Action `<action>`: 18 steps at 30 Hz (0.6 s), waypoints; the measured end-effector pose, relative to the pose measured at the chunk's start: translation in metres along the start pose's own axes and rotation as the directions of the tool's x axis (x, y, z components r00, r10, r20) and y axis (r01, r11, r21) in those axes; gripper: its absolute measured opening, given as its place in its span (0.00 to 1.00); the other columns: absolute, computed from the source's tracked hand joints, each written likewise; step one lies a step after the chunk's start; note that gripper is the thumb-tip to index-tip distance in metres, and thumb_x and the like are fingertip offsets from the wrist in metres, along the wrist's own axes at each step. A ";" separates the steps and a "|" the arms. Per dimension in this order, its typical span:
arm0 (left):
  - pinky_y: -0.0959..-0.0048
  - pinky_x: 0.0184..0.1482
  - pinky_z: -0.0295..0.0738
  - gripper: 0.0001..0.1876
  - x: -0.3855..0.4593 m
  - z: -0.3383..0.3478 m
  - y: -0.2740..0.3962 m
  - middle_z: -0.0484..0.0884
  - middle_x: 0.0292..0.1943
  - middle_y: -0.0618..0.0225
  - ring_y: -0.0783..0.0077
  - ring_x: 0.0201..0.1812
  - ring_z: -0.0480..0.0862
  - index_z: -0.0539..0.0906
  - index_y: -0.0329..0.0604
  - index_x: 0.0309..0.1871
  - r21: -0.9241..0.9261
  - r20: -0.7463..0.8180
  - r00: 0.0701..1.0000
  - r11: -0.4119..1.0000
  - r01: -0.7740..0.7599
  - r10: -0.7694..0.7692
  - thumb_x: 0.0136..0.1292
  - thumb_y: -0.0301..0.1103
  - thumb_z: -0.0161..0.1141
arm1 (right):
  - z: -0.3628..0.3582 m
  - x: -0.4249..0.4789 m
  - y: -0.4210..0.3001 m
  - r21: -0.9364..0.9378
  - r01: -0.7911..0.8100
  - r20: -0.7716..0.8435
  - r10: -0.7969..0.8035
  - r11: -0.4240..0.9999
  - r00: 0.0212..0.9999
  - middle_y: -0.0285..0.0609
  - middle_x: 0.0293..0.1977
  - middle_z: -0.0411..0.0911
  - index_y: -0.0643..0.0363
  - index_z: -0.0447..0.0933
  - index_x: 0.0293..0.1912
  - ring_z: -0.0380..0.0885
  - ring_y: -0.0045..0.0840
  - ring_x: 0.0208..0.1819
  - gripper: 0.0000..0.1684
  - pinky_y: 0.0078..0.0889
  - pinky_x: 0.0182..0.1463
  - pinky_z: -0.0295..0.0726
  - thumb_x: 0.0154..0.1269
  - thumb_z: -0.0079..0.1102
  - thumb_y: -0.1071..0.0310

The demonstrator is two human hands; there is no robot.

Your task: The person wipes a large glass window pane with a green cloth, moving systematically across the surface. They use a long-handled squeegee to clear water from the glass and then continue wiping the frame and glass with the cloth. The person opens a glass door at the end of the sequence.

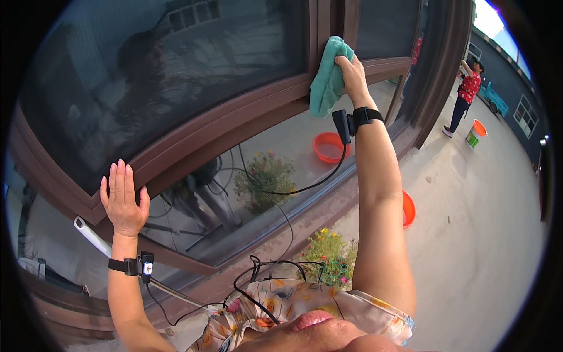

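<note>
My right hand presses a green cloth against the upright of a brown window frame, beside the corner of a dark screened panel. The cloth is bunched and hangs down over the frame's lower rail. Flat, with fingers apart and nothing held, my left hand rests on the frame's lower left corner. Both wrists wear black straps with small cabled devices. A long pole with a white handle leans behind my left forearm.
Black cables loop in front of my chest. A flowering plant stands below the sill. Part of an orange-red basin shows behind my right arm. Farther off on the concrete yard are a person in a red top, a bucket and a blue cart.
</note>
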State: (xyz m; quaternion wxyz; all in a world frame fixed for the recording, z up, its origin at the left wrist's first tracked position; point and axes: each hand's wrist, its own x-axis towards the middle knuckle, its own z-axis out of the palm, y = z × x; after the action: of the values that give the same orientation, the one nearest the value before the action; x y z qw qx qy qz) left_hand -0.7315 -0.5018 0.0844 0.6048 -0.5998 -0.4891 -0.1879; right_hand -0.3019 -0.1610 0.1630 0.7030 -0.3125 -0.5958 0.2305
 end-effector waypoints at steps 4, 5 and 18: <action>0.57 0.71 0.54 0.33 -0.002 0.001 0.000 0.67 0.68 0.55 0.57 0.70 0.66 0.67 0.36 0.67 0.001 0.004 1.000 1.000 0.004 -0.004 0.57 0.31 0.61 | 0.001 -0.028 0.046 0.199 -0.098 0.043 0.091 0.975 0.995 0.43 0.40 0.81 0.61 0.79 0.51 0.78 0.26 0.45 0.24 0.29 0.52 0.75 0.53 0.53 0.67; 0.57 0.71 0.54 0.33 -0.003 0.002 0.001 0.67 0.68 0.56 0.57 0.70 0.66 0.67 0.36 0.67 0.001 0.006 1.000 1.000 0.002 -0.002 0.57 0.30 0.61 | 0.000 -0.033 0.052 0.176 -0.097 0.035 0.092 0.980 0.995 0.42 0.39 0.81 0.61 0.79 0.51 0.78 0.26 0.44 0.24 0.29 0.52 0.75 0.53 0.53 0.67; 0.58 0.70 0.55 0.32 -0.005 0.001 -0.007 0.68 0.68 0.58 0.60 0.70 0.67 0.68 0.38 0.67 0.025 -0.001 1.000 1.000 -0.011 0.011 0.56 0.29 0.61 | -0.014 -0.049 0.034 -0.206 -0.075 -0.190 0.035 0.976 0.981 0.51 0.37 0.83 0.58 0.82 0.45 0.82 0.38 0.43 0.20 0.36 0.50 0.77 0.51 0.57 0.63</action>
State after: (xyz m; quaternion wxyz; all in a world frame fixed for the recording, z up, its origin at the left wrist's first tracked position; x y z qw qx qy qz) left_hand -0.7398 -0.5040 0.0833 0.6134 -0.5948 -0.4879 -0.1789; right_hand -0.2956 -0.1734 0.1038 0.7114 -0.4224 -0.5400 0.1548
